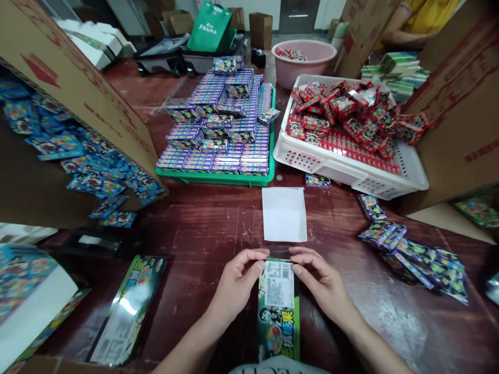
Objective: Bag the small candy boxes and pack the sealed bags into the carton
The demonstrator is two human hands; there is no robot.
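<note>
A long black and green candy box (278,324) with a printed white label panel lies in front of me, its near end partly hidden by my shirt. At its far end, my left hand (242,275) pinches the left corner with thumb and fingertips. My right hand (318,275) pinches the right corner the same way. Between the fingertips a dark, thin flap (278,253) stands out from the end. Just beyond it lies a blank white square piece (284,214), touched by neither hand.
Purple packets fill a green tray (218,178); red packets fill a white basket (319,163). Loose purple packets (413,254) lie right. A similar box (130,311) lies left. Cardboard cartons (89,88) flank the table, one with blue packets (93,161). Another person's arm (401,31) shows behind.
</note>
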